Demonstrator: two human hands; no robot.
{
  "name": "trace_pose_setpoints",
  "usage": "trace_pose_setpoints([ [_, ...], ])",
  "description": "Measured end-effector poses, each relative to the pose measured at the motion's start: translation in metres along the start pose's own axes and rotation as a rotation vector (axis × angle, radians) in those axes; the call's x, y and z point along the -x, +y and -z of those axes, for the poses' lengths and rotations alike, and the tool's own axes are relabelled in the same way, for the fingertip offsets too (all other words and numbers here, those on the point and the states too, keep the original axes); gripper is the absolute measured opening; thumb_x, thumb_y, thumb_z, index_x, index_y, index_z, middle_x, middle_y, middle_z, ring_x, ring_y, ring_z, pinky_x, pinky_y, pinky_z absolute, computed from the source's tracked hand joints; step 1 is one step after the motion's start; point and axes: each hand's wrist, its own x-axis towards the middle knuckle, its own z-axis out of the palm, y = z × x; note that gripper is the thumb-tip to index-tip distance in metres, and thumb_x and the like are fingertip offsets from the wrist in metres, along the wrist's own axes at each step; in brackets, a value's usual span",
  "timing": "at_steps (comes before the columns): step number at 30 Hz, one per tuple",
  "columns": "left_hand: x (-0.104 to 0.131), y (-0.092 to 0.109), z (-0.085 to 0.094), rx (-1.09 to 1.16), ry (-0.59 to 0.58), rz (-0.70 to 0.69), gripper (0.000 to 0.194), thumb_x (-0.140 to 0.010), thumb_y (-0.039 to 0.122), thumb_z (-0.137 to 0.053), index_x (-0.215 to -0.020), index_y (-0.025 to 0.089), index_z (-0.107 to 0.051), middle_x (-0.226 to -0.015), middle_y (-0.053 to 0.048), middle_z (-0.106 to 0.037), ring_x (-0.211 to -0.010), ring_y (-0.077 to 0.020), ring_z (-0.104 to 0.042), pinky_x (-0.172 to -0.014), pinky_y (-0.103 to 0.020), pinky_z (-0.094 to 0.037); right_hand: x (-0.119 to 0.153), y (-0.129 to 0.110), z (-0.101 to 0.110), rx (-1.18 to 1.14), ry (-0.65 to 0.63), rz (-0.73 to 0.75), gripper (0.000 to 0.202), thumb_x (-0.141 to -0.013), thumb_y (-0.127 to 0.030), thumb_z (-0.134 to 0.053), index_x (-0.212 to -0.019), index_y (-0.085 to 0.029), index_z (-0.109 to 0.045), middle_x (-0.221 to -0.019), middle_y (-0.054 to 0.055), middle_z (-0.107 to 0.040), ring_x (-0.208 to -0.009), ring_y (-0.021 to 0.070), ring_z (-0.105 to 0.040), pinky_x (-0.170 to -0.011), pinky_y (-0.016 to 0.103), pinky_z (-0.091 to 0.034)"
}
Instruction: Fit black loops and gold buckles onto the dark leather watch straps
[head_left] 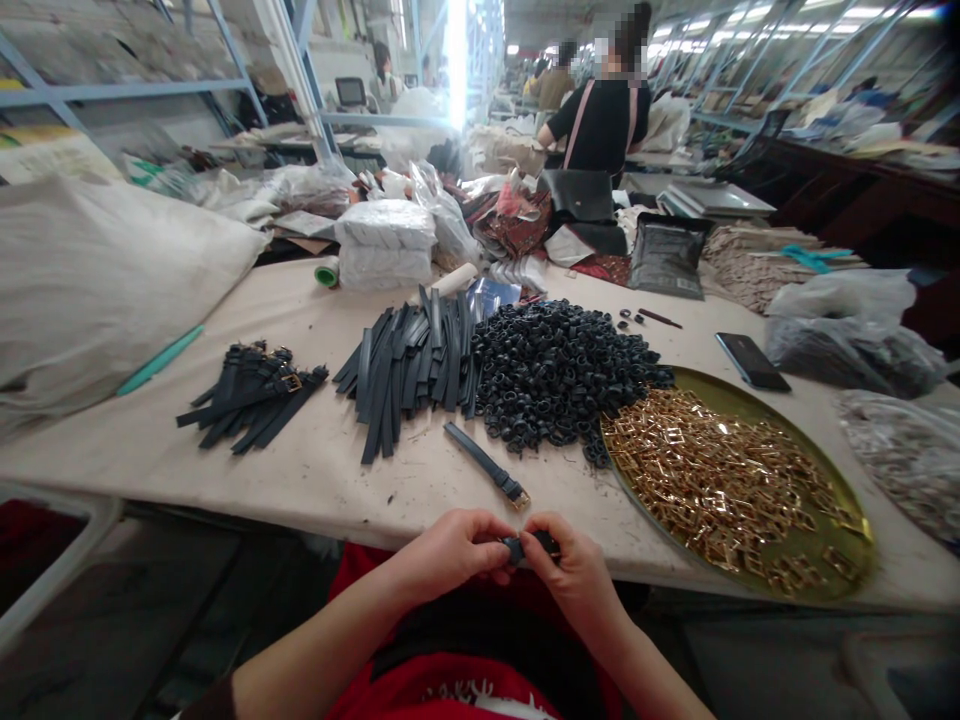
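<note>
Close to my body, at the table's front edge, my left hand (466,547) and my right hand (568,560) pinch a short dark strap (514,549) between them. My fingers cover most of it, so I cannot tell whether a buckle is on it. Just beyond my fingertips lies a finished-looking strap (484,462) with a gold buckle (519,499) at its near end. Farther off are a stack of plain dark strips (409,365) and a big heap of small black loops (555,365). To the right, many gold buckles (720,480) fill a round tray (851,540).
Buckled straps (251,395) lie piled at the left, near a large pale sack (97,270). A phone (752,361) and plastic bags (847,330) are at the right. Wrapped bundles (386,240) line the back, where another person (600,120) stands turned away.
</note>
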Motion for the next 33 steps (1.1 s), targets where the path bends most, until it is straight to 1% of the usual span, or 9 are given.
trace_pose_setpoints([
  [4,-0.002,-0.002,-0.001,-0.055,0.006,0.022,0.025,-0.071,0.019,-0.046,-0.089,0.012,-0.062,-0.065,0.000,-0.061,-0.059,-0.0111,-0.054,-0.057,-0.021,-0.039,-0.001,0.001,-0.005,0.127,0.041,0.017,0.019,-0.081,-0.035,-0.045,-0.076,-0.020,-0.055,-0.066,0.001,-0.057,-0.062,0.0149,-0.052,-0.059,0.026,-0.036],
  [7,-0.006,-0.002,-0.004,-0.074,0.026,0.028,0.022,-0.070,0.018,-0.046,-0.083,0.011,-0.063,-0.063,0.000,-0.060,-0.058,-0.0109,-0.053,-0.055,-0.020,-0.038,0.001,0.001,-0.007,0.109,-0.021,0.029,0.019,-0.081,-0.035,-0.044,-0.077,-0.020,-0.056,-0.068,0.002,-0.058,-0.064,0.0154,-0.053,-0.060,0.026,-0.036],
  [10,-0.008,0.002,-0.006,-0.102,0.047,0.003,0.019,-0.069,0.017,-0.047,-0.077,0.011,-0.064,-0.062,0.001,-0.060,-0.056,-0.0100,-0.051,-0.055,-0.020,-0.037,0.004,-0.003,-0.004,0.017,-0.086,0.033,0.021,-0.082,-0.037,-0.043,-0.077,-0.020,-0.054,-0.070,0.001,-0.057,-0.067,0.0149,-0.052,-0.061,0.025,-0.037],
  [14,-0.003,0.008,-0.004,-0.080,0.002,0.046,0.024,-0.071,0.023,-0.049,-0.088,0.012,-0.063,-0.063,0.001,-0.061,-0.058,-0.0109,-0.053,-0.056,-0.020,-0.039,0.005,-0.008,0.007,-0.131,-0.144,-0.021,0.024,-0.083,-0.040,-0.041,-0.080,-0.020,-0.053,-0.069,-0.001,-0.054,-0.064,0.0134,-0.050,-0.059,0.024,-0.036],
  [18,0.001,0.007,-0.003,-0.092,0.001,0.049,0.025,-0.071,0.022,-0.048,-0.090,0.012,-0.062,-0.068,0.000,-0.063,-0.060,-0.0112,-0.055,-0.056,-0.020,-0.039,0.005,-0.007,0.016,-0.209,-0.231,-0.049,0.026,-0.086,-0.038,-0.033,-0.089,-0.020,-0.052,-0.072,0.000,-0.055,-0.067,0.0137,-0.050,-0.061,0.025,-0.037],
  [22,-0.001,-0.004,-0.005,-0.162,-0.016,-0.002,0.026,-0.073,0.022,-0.044,-0.090,0.013,-0.062,-0.074,-0.002,-0.066,-0.065,-0.0133,-0.058,-0.058,-0.021,-0.042,0.008,-0.002,0.015,-0.126,-0.246,-0.080,0.021,-0.086,-0.035,-0.035,-0.091,-0.020,-0.049,-0.072,0.001,-0.056,-0.066,0.0148,-0.051,-0.061,0.027,-0.038],
  [27,-0.004,-0.016,-0.009,-0.221,0.013,-0.030,0.031,-0.073,0.019,-0.042,-0.098,0.015,-0.060,-0.085,-0.003,-0.067,-0.072,-0.0151,-0.061,-0.062,-0.023,-0.046,0.014,-0.002,0.011,0.094,-0.238,0.103,0.019,-0.086,-0.028,-0.034,-0.088,-0.020,-0.051,-0.083,0.005,-0.058,-0.078,0.0188,-0.052,-0.070,0.032,-0.038],
  [30,-0.002,-0.015,-0.009,-0.235,0.005,-0.059,0.032,-0.073,0.017,-0.043,-0.101,0.016,-0.058,-0.088,-0.003,-0.067,-0.073,-0.0143,-0.062,-0.065,-0.022,-0.046,0.015,-0.001,0.013,0.058,-0.271,0.088,0.018,-0.086,-0.028,-0.034,-0.088,-0.020,-0.050,-0.081,0.004,-0.058,-0.075,0.0175,-0.052,-0.068,0.031,-0.038],
  [33,0.001,-0.012,-0.006,-0.252,-0.013,-0.095,0.037,-0.074,0.018,-0.043,-0.109,0.016,-0.054,-0.089,-0.003,-0.067,-0.075,-0.0144,-0.062,-0.067,-0.022,-0.046,0.014,0.001,0.014,-0.021,-0.254,0.041,0.018,-0.087,-0.029,-0.034,-0.088,-0.020,-0.049,-0.079,0.003,-0.057,-0.074,0.0159,-0.052,-0.067,0.029,-0.039],
])
